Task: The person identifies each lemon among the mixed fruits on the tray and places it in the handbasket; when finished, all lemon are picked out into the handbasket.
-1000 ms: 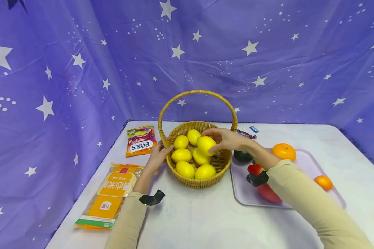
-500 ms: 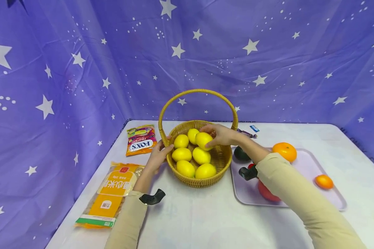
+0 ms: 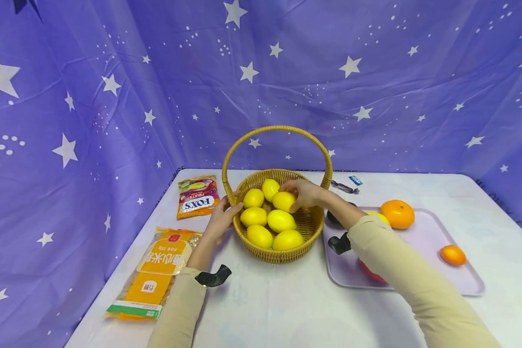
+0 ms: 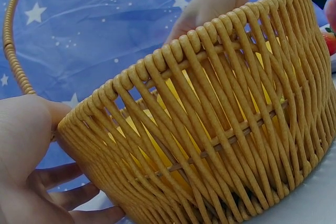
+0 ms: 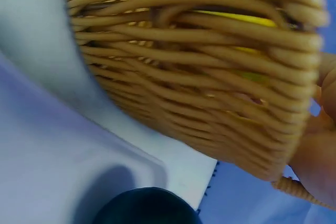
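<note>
A wicker basket (image 3: 277, 257) with a tall arched handle stands mid-table, with several yellow lemons (image 3: 281, 221) inside. My left hand (image 3: 219, 220) grips the basket's left rim near the handle's foot; in the left wrist view its thumb lies over the rim and its fingers touch the outer weave. Over the basket's right side reaches my right hand (image 3: 308, 194), its thumb and fingers around one lemon (image 3: 284, 201) low among the others. The right wrist view shows mostly the basket wall (image 5: 199, 66), with part of the right hand (image 5: 317, 140) behind the rim and the held lemon largely hidden.
To the right is a lilac tray (image 3: 430, 280) with a large orange (image 3: 397, 214), a small orange fruit (image 3: 453, 255) and more fruit under the right arm. Wrapped candy (image 3: 345, 187) lies behind. On the left are a FOX'S candy bag (image 3: 197, 196) and an orange-and-clear food packet (image 3: 154, 273).
My right hand has lowered the lemon into the basket, down and slightly left, among the others. My left hand has stayed on the rim.
</note>
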`<state>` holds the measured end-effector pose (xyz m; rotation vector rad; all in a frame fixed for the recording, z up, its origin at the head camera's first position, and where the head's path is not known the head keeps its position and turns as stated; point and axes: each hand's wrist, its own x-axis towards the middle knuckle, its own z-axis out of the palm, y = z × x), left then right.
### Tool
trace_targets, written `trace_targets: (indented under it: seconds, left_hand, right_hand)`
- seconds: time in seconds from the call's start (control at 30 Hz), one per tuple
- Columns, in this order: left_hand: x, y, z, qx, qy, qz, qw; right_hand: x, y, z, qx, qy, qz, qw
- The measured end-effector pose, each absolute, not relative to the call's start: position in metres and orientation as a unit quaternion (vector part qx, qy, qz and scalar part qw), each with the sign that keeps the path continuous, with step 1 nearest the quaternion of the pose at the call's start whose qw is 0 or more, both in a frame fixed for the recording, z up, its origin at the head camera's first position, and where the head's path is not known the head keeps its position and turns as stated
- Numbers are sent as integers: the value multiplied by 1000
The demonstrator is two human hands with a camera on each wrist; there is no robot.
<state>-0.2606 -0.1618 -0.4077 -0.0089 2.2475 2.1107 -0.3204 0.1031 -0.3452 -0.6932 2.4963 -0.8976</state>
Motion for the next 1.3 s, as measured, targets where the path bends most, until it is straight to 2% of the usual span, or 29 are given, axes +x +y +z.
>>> trace_targets:
  seconds: [0.33,0.67,0.97,1.3]
  left_hand:
    - [-257,-158,-405,1,724,689,34]
    - [-261,-159,-406,6,722,691,33]
    - [-262,-159,-403,4,723,691,33]
    - [-261,-162,-405,-4,726,687,31]
  right_hand:
    - [-315,109,-345,-256,888,-324,201]
    - [-301,137,-314,-359,854,-327,186]
    - [-280,200,-298,-367,822,-379,216]
    - [-272,281,-327,-286,855,-388,188]
